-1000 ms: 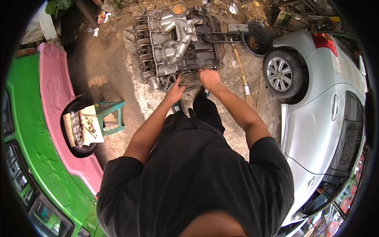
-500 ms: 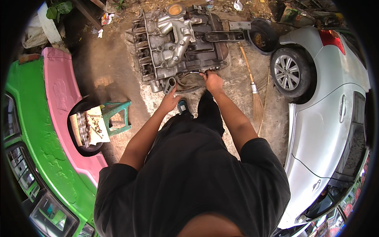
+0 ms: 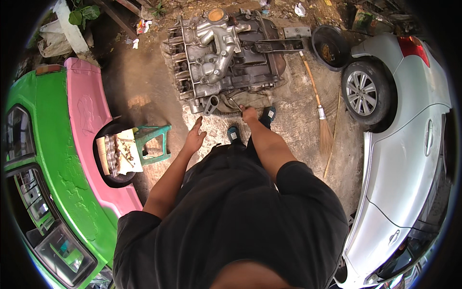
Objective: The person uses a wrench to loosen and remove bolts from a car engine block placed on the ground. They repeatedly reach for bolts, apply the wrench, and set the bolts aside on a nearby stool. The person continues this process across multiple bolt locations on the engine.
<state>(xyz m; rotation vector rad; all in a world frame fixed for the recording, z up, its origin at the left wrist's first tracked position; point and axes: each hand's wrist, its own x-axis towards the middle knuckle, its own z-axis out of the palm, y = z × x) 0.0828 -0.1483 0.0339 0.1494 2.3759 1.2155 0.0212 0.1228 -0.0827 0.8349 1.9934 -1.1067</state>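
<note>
The car engine, with its silver intake manifold and dark block, lies on the ground ahead of me. My right hand is closed at its near side, around a slim metal hand tool whose shaft points toward the engine. The tool's exact kind is too small to make out. My left hand hangs in the air, fingers stretched out and holding nothing. Closest to it is a grey metal bracket with a round hole, at the engine's near left corner.
A green plastic stool stands left, beside cardboard bearing small metal parts. A green and pink car flanks me left, a silver car right. A broom and a black basin lie right of the engine.
My left hand has come away from the bracket and drawn back toward me. My right hand has pulled back from the engine's edge with the tool. My feet show farther apart.
</note>
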